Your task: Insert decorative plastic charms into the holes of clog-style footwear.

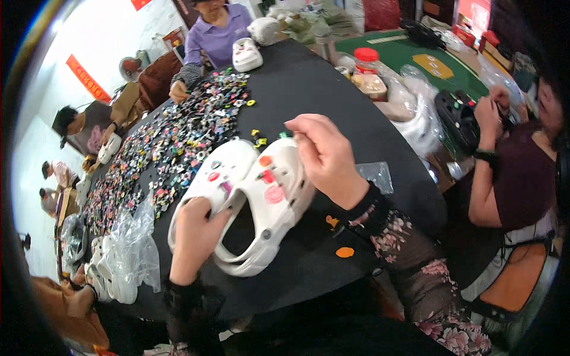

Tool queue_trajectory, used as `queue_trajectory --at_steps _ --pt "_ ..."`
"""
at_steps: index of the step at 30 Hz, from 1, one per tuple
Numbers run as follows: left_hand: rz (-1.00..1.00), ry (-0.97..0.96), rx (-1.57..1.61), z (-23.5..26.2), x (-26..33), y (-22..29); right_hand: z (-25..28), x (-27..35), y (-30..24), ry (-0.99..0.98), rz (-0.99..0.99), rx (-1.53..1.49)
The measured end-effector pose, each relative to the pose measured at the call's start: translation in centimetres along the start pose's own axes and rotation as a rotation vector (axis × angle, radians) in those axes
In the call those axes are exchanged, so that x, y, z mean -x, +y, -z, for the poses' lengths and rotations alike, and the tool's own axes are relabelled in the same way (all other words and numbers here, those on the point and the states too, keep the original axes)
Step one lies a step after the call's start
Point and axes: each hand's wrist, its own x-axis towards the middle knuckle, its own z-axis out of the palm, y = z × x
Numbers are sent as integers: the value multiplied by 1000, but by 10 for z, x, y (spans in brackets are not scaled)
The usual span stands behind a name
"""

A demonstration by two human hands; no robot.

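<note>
Pair of white clogs lies at near edge of black table, toes pointing away from wearer, both already carrying several small charms on the uppers (red, orange, pink).

L hand closed round heel end of the left clog, thumb over the rim; steadies it. R hand above toe of the right clog, fingers curled narrow, tips pinched together. Whether a charm sits between them: cannot tell, too small.

Loose charm heap spreads left of and beyond the clogs. A few strays, yellow and green, just past the toes. Two orange bits on table to the right of the clogs, nearer the wearer.

Risks (judgement):
- Clogs overhang toward table edge; only L hand holds. A hard push by R hand could tip the right clog, which nothing grips.
- Pinched small part could slip and drop among strays or off the edge.
- R sleeve passes near the orange bits; could sweep them off.
- Clear plastic bags left of clogs could snag L forearm.
</note>
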Motion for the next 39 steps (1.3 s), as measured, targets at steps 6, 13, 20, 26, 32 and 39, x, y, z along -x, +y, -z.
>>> queue_trajectory --at_steps 6,13,20,26,32,39 --pt "15 -78 154 -16 -58 38 22 -10 -35 74 243 52" --pt "-12 60 529 -41 -131 78 32 -3 -41 180 258 117" --pt "-88 -144 502 -132 -143 80 13 5 -26 68 94 103" --pt "-309 105 430 -134 -129 64 5 9 -19 -61 40 143" --pt "-517 209 303 -94 -86 12 -9 19 -36 -189 71 88" --pt "-190 -26 349 -57 -30 -63 -16 25 -28 -244 -203 -166"
